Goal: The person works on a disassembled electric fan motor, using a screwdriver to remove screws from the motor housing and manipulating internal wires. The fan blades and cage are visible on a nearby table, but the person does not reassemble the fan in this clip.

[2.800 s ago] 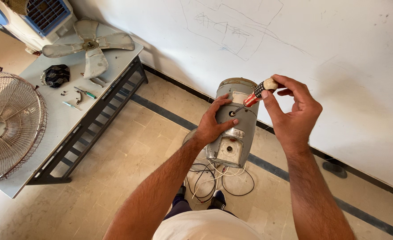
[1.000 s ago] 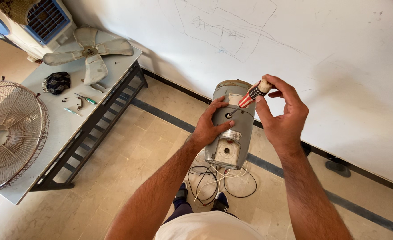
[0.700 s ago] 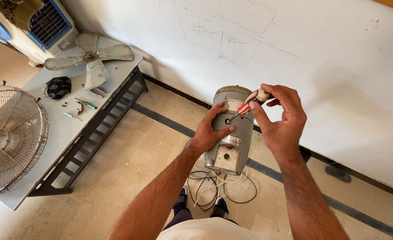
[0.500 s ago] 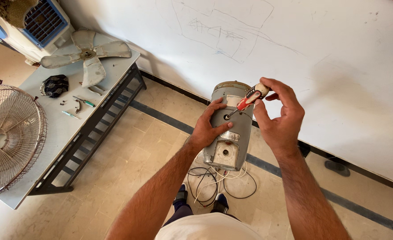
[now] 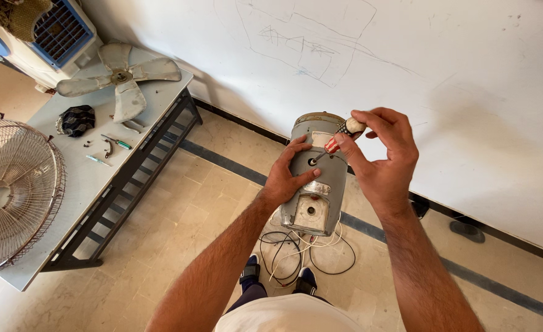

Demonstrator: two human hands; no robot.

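- The left hand (image 5: 290, 178) grips the grey fan motor housing (image 5: 317, 178), held upright above the floor.
- The right hand (image 5: 379, 154) pinches a small screwdriver (image 5: 336, 140), tip in a housing hole.
- Judged step: working a screw; turning calls for a steady housing.

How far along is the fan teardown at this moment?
Done: the fan blade and wire guard lie off on the grey table. In hand: the left hand grips the grey motor housing while the right hand holds a screwdriver in a hole on it. Left: the housing looks closed, wires dangling.
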